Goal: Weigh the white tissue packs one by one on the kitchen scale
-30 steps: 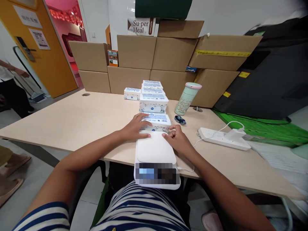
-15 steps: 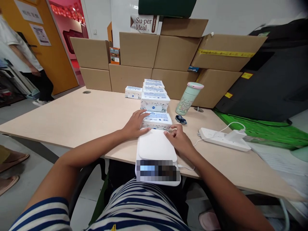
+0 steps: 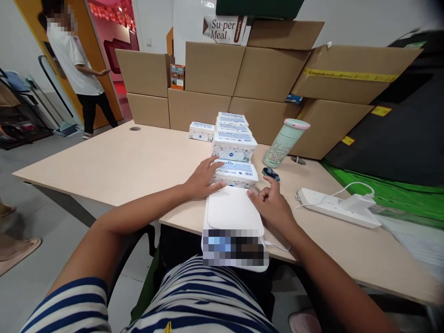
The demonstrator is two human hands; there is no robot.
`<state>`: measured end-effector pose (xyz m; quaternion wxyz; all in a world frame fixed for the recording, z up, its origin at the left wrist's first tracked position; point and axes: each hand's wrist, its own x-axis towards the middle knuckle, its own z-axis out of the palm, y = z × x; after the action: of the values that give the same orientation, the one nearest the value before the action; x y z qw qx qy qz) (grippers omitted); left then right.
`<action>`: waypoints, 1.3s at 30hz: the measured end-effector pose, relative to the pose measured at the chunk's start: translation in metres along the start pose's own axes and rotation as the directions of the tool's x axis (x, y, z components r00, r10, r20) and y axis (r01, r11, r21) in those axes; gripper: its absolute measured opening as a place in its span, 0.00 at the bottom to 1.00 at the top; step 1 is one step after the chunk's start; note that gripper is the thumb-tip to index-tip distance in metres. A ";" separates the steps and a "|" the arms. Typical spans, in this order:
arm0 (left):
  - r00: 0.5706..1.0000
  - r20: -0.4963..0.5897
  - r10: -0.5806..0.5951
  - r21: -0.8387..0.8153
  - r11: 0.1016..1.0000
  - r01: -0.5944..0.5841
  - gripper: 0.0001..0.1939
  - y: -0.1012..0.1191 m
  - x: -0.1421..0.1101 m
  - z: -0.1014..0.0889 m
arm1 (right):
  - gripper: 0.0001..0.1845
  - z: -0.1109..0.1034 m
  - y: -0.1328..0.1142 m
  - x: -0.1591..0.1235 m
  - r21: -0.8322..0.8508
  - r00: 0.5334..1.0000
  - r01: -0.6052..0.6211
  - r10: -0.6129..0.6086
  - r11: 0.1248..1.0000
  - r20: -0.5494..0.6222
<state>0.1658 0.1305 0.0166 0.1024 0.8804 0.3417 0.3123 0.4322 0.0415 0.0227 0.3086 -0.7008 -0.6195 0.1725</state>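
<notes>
A white scale (image 3: 233, 213) with a flat platform sits at the near edge of the pale wooden table (image 3: 121, 162). Just behind it lies a white tissue pack with a blue label (image 3: 236, 172). My left hand (image 3: 201, 179) rests on the pack's left end, fingers stretched over its top and side. My right hand (image 3: 270, 203) sits at the scale's right rear corner, fingers loosely curled, index finger raised, holding nothing. More of the same packs (image 3: 233, 141) are stacked in a row behind, with one apart to the left (image 3: 201, 131).
A mint tumbler with a pink lid (image 3: 285, 143) and a small dark object (image 3: 271, 174) stand right of the packs. A white power strip with cable (image 3: 338, 208) lies further right. Cardboard boxes (image 3: 243, 78) wall the back. A person (image 3: 78, 74) stands by the orange door.
The view has shifted, so the scene sits further right. My right hand has come off the pack's right end and lifted its index finger. The person at the left has walked further into the room.
</notes>
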 end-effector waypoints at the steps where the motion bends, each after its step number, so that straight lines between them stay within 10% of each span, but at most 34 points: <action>1: 1.000 -0.001 -0.005 -0.014 1.000 0.005 0.41 -0.001 0.000 0.001 | 0.44 -0.001 -0.001 -0.001 -0.005 1.000 -0.002 0.002 1.000 0.001; 10: 0.994 0.040 -0.098 -0.070 0.992 0.101 0.44 -0.002 0.000 -0.001 | 0.44 -0.004 -0.008 -0.004 -0.098 0.999 -0.001 0.005 0.995 0.039; 18: 0.993 0.011 -0.119 -0.092 0.989 0.120 0.45 -0.006 0.001 0.002 | 0.40 0.000 0.021 0.011 -0.127 0.915 0.236 -0.265 0.963 -0.303; 24: 0.996 0.005 -0.091 0.033 0.995 0.091 0.48 0.007 0.004 -0.011 | 0.42 0.004 0.026 0.015 -0.099 0.913 0.268 -0.286 0.958 -0.293; 32: 0.928 0.208 0.308 0.275 0.892 -0.358 0.45 0.099 -0.100 -0.036 | 0.43 -0.001 0.013 -0.007 0.047 0.833 0.529 -0.508 0.847 -0.219; 39: 0.879 0.175 0.444 0.357 0.803 -0.477 0.60 0.085 -0.141 -0.032 | 0.60 -0.027 0.022 -0.066 0.111 0.680 0.728 -0.733 0.677 0.012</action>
<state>0.1110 -0.0275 0.0078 -0.1394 0.9514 0.1683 0.2169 0.4543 -0.0291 0.0193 0.3680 -0.3744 -0.8470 0.0841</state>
